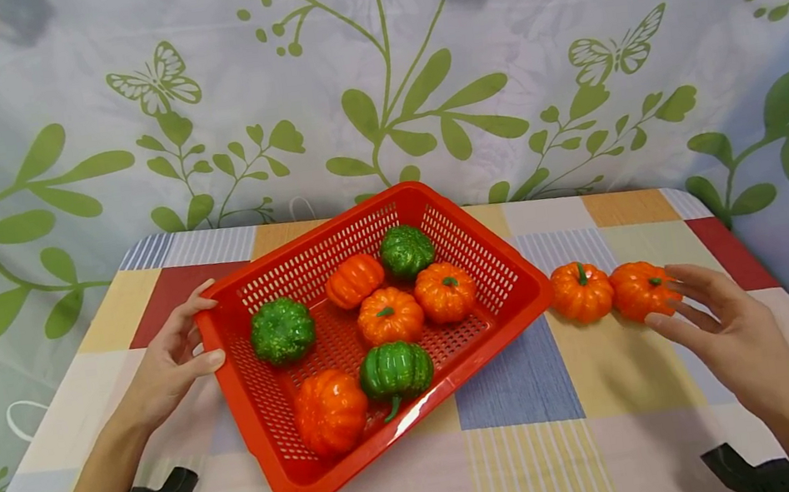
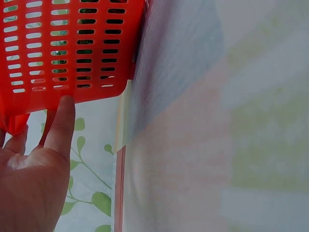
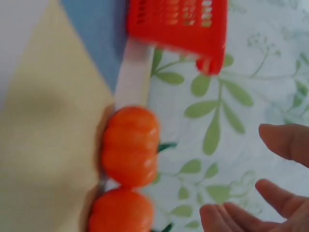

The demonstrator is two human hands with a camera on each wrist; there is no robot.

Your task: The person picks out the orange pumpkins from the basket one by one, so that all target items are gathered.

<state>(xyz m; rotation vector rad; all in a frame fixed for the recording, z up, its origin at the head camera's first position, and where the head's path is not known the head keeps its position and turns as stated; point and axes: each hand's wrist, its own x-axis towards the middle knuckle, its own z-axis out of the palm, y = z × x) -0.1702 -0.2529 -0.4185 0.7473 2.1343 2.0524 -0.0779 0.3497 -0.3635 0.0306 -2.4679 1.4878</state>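
Observation:
A red plastic basket (image 1: 404, 421) with slotted walls sits askew on the table. Several small orange pumpkins (image 1: 390, 315) lie inside it, along with green ones (image 1: 396, 370). At its left end, my left hand (image 1: 167, 360) holds the rim, with the thumb on the edge; the left wrist view shows a finger (image 2: 61, 126) against the basket's wall. Two more orange pumpkins, one nearer the basket (image 1: 582, 292) and one beside it (image 1: 641, 291), rest on the table to the right. Over the outer one hovers my right hand (image 1: 736, 337), fingers spread and apart from it in the right wrist view.
A patchwork-patterned cloth (image 1: 531, 462) covers the table. Behind it hangs a pale curtain (image 1: 311, 81) printed with green leaves and butterflies. A thin white cord (image 1: 21, 420) shows at the table's left side.

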